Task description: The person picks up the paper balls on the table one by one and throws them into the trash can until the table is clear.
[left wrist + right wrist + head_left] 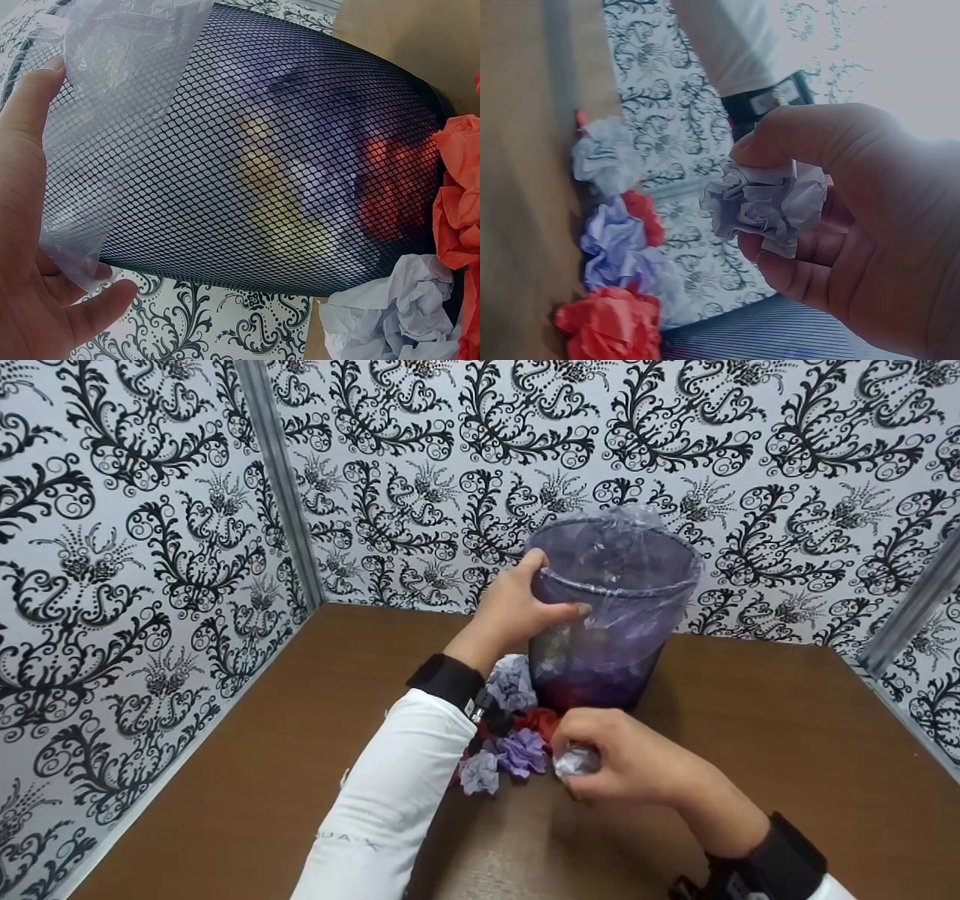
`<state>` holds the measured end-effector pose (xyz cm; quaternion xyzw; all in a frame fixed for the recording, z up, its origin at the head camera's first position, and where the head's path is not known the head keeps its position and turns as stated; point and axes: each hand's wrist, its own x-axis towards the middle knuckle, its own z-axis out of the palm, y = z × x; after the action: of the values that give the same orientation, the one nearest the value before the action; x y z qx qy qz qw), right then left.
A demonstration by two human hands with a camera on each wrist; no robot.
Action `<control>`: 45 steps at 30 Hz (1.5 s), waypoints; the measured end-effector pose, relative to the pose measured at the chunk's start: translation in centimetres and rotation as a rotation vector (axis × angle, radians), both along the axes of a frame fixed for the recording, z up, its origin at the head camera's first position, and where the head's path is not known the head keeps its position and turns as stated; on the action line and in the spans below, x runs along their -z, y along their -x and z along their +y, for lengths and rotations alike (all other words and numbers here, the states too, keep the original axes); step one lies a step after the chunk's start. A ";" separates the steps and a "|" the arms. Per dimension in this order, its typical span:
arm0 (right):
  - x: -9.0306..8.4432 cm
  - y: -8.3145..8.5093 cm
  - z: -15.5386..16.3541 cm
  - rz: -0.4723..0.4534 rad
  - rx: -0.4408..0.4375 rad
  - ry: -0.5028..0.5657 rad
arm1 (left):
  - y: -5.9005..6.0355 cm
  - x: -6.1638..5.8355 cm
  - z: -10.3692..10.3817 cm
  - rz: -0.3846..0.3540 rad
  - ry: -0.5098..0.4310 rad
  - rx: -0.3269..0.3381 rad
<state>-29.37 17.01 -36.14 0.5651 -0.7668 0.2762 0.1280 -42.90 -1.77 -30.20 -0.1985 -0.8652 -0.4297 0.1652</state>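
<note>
A dark mesh wastebasket with a clear plastic liner over its rim stands tilted on the table. My left hand grips its upper left side near the rim, thumb lying on the liner. Through the mesh in the left wrist view show yellow, white and red crumpled papers. My right hand pinches a white crumpled paper ball between thumb and fingers, low in front of the basket. Near it lie a purple paper ball, a red paper ball and white paper balls.
The brown wooden table meets patterned black-and-white walls at the back and sides. Another crumpled white paper lies against the basket's left foot, partly behind my left forearm.
</note>
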 end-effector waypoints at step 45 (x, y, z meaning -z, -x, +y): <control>-19.8 2.3 6.6 0.134 0.556 -0.184 | 0.3 -0.1 0.0 -0.010 0.017 -0.022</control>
<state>-31.64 23.58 -16.29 0.3597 -0.9038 0.1219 0.1971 -43.15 -1.74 -30.13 -0.1884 -0.8719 -0.4212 0.1641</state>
